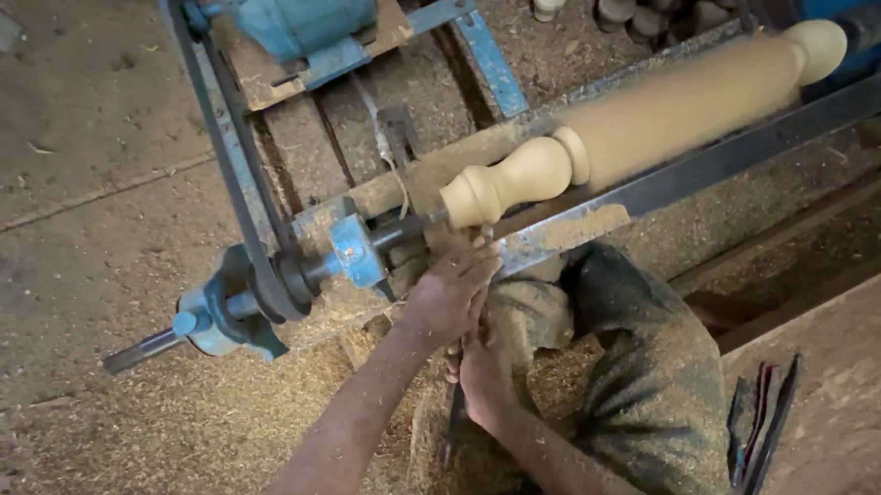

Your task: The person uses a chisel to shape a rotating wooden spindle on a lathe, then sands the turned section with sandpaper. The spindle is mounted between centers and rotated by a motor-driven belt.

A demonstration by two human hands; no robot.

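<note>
In the middle of the frame, the left hand (450, 295) and right hand (484, 374) each grip tight on a dark chisel (455, 415). Its tip meets the pale wooden spindle (643, 120) on the blue lathe (293, 274).

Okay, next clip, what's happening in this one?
A person is turning wood on a blue-framed lathe. A pale, rolling-pin-shaped workpiece is mounted in it, its middle blurred as if spinning. The left hand rests near the tool rest by the knobbed end, and the right hand sits just behind it, gripping a dark turning tool whose tip points at that end. Sawdust covers the floor; spare tools lie at the right.
</note>
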